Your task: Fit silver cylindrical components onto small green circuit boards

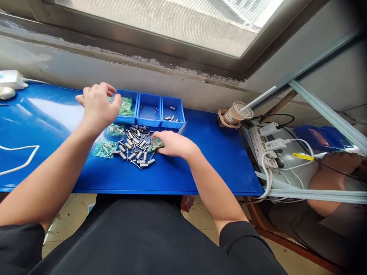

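Several small silver metal cylinders and pins (134,147) lie scattered on a blue table (206,160). My right hand (172,143) rests on the table at the pile's right edge, fingers closed on a crumpled green plastic bag (156,144). My left hand (99,103) hovers above the leftmost of three blue bins (129,118), fingers curled, thumb and fingertips apart, holding nothing I can see. That bin contains green bags (126,106). Two small green bags of parts (107,147) lie left of the pile.
The middle bin (149,110) and right bin (173,112) hold a few metal parts. A plastic cup with a straw (236,112) stands at the table's right end. A power strip with chargers (265,147) lies to the right. Another person's arm (335,172) shows at right. A white cable (20,160) runs at left.
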